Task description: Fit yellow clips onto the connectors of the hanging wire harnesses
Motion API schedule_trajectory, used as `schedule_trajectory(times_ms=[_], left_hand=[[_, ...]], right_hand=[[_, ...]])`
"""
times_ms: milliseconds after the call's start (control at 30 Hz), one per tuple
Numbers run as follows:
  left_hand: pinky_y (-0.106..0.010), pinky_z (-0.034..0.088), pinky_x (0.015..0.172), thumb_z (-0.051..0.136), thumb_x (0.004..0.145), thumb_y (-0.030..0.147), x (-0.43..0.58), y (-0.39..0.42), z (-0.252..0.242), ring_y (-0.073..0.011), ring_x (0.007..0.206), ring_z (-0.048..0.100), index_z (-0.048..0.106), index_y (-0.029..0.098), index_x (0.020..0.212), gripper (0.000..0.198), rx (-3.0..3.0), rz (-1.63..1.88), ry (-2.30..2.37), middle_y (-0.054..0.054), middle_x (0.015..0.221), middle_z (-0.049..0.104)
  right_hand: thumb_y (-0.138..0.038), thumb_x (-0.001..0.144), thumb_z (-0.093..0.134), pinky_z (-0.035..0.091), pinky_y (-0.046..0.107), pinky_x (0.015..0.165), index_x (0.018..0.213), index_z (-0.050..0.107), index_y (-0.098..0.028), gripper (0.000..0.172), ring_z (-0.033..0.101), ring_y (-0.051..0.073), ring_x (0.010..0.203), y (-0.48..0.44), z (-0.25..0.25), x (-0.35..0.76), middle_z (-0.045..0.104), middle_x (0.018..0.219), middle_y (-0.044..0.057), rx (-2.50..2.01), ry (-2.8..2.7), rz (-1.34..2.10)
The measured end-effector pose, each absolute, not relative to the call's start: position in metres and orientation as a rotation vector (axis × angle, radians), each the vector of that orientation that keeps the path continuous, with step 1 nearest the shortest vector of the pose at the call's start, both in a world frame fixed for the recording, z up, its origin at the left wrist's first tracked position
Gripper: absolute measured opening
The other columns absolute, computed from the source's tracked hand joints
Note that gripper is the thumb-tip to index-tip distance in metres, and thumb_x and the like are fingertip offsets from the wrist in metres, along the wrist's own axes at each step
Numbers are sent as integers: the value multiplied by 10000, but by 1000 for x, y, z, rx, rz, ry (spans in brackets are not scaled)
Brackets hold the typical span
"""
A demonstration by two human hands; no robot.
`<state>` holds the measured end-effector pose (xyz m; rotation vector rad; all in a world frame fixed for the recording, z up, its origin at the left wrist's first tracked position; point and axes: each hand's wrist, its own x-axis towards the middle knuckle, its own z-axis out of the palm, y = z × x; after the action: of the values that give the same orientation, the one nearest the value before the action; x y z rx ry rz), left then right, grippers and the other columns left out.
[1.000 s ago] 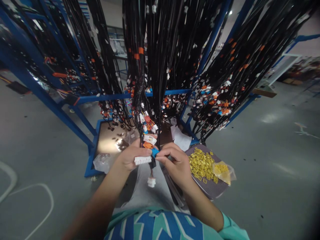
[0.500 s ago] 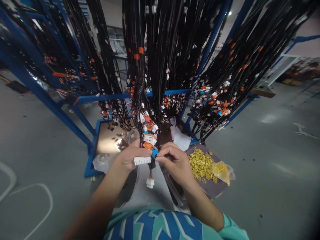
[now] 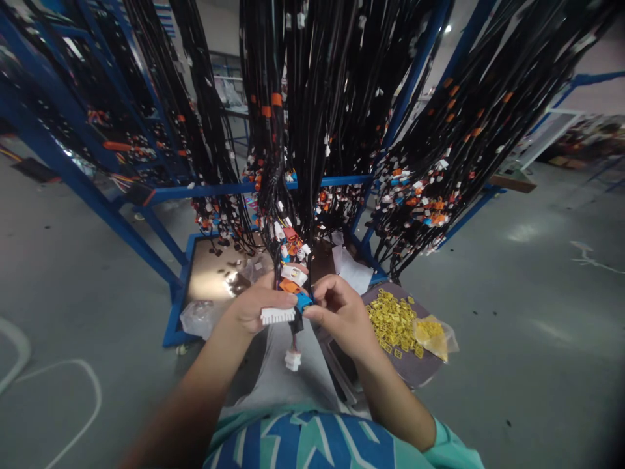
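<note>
My left hand [image 3: 256, 303] is closed around the lower end of a black wire harness [image 3: 273, 189], thumb on top. Beside that thumb sit a blue connector [image 3: 303, 301], an orange connector [image 3: 290, 286] and a white connector [image 3: 295, 273]. A wide white connector [image 3: 278, 316] lies below the thumb, and a smaller white connector [image 3: 293, 360] dangles on short wires underneath. My right hand [image 3: 342, 314] has its thumb and index finger bent at the right side of the blue connector, the thumb at its lower edge. Anything small between these fingertips is hidden.
Thick bundles of black harnesses hang from a blue metal rack [image 3: 224, 189] ahead. At right, yellow plastic pieces [image 3: 393, 326] lie heaped on a dark stool-like surface [image 3: 415, 376], with a clear bag [image 3: 434, 335] of more. Another plastic bag [image 3: 198, 317] rests on the rack's base.
My right index finger has drawn back slightly from the blue connector, exposing more of its face. The left hand keeps its hold, almost unmoved.
</note>
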<state>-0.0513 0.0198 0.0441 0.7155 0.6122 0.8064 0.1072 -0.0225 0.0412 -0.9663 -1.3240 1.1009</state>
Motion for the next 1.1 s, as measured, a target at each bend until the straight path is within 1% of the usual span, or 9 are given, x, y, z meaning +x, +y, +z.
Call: schedule_trajectory(times_ms=[100,233,333,433,567,700,900,1033,1100], left_hand=[[-200,454,489,809,454,103,-52,20,43,-124,545,607,635,137,903,483,723,790,618,-17,697,681],[-216,475,543,821,442,116,-51,20,42,-139,587,622,638,126,887,482,741,803,649,-24,693,676],[-226,480,551,829,443,144,-51,20,40,-155,607,631,635,117,900,496,758,811,667,-33,695,675],[-217,463,517,829,452,159,-51,19,42,-137,562,608,628,109,875,471,770,820,664,-27,670,662],[-210,453,485,825,459,137,-52,16,48,-108,503,569,619,109,853,446,776,818,682,-19,667,656],[-195,431,445,833,445,152,-52,14,52,-103,482,557,620,111,810,424,780,819,676,-19,629,648],[-201,432,450,837,459,154,-55,12,51,-100,461,556,615,109,853,454,769,791,663,-21,635,652],[-198,441,469,853,447,153,-58,9,50,-110,507,583,611,110,915,529,765,801,665,-31,698,665],[-200,449,480,854,439,143,-59,8,52,-119,533,598,608,115,928,548,756,802,658,-30,711,665]], right_hand=[[-346,613,766,312,212,540,678,500,-195,313,384,85,565,-22,42,107,436,616,-58,-1008,-1278,1264],[-394,603,767,300,218,554,709,503,-196,347,388,90,578,-18,41,108,449,633,-51,-983,-1292,1400],[-413,589,780,315,222,565,725,511,-199,370,410,96,592,-16,38,107,460,643,-48,-964,-1267,1413],[-426,579,787,331,222,569,686,504,-194,381,423,99,594,-15,37,105,475,627,-45,-954,-1254,1393],[-449,572,789,338,215,542,644,513,-189,386,420,95,567,-14,37,104,479,588,-48,-959,-1282,1337],[-448,582,781,365,217,548,608,534,-179,366,459,99,586,-16,38,102,532,614,-29,-964,-1300,1253],[-413,634,754,401,216,533,604,556,-178,309,489,94,569,-21,42,102,557,609,-26,-976,-1341,1189],[-352,684,728,431,202,487,678,558,-188,236,511,78,519,-27,49,105,542,609,-45,-936,-1351,1309],[-330,705,709,466,210,495,727,569,-194,196,536,78,524,-29,52,106,554,638,-44,-900,-1360,1377]])
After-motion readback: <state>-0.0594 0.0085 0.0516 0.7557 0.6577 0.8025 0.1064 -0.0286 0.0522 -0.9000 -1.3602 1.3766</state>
